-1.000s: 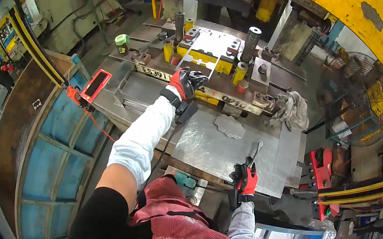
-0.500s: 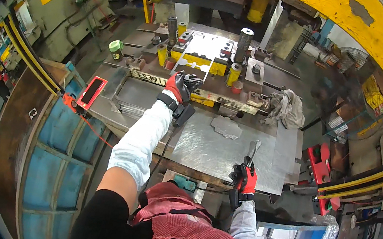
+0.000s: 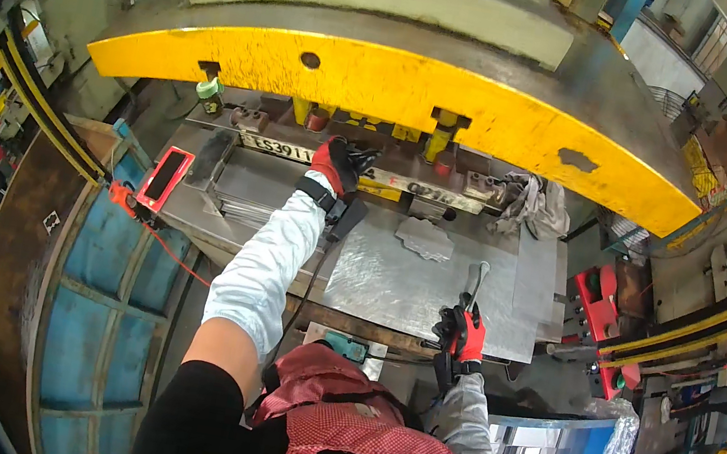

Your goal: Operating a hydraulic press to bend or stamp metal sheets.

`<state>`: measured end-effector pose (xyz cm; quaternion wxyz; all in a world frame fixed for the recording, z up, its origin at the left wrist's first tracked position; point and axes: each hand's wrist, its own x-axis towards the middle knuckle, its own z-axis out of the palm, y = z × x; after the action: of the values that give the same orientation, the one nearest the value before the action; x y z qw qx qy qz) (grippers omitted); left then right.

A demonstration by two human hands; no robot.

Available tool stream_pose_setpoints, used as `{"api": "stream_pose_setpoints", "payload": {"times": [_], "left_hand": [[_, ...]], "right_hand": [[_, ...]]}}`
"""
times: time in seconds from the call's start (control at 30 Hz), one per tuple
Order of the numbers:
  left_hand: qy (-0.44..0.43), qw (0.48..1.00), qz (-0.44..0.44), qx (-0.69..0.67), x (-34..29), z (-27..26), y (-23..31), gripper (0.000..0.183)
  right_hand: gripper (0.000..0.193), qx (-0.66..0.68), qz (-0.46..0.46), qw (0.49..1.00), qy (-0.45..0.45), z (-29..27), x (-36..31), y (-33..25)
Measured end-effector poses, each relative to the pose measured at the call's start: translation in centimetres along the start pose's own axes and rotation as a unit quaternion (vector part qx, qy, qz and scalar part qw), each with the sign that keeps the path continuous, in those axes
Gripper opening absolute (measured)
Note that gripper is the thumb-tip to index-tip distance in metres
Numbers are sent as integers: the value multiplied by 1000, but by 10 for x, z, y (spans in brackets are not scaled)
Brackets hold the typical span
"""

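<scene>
Yellow press ram (image 3: 388,77) has descended just beyond the left hand (image 3: 342,166), its fingers at the lower die (image 3: 455,199); spread or closed, cannot tell. Right hand (image 3: 464,333): fingers wrapped around a metal-shafted hand tool (image 3: 481,278), projecting ahead.

Saw a grey table (image 3: 188,209). Found on it, from left to right, a red-framed black panel (image 3: 165,178) at the edge, a stack of sheets (image 3: 267,180) and, over the shiny part, a jagged plate (image 3: 425,238) lying flat, well apart from the panel.
</scene>
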<state>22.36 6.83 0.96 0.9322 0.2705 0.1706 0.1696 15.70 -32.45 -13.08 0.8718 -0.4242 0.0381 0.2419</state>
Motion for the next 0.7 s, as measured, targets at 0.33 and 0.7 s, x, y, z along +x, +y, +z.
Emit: {"api": "stream_pose_setpoints", "payload": {"times": [0.33, 0.7], "left_hand": [[22, 1000, 2, 12, -1, 0, 1, 43], [-249, 817, 218, 472, 32, -47, -4, 31]], "right_hand": [[32, -49, -10, 998, 34, 11, -2, -2], [33, -50, 1, 998, 40, -1, 3, 5]]}}
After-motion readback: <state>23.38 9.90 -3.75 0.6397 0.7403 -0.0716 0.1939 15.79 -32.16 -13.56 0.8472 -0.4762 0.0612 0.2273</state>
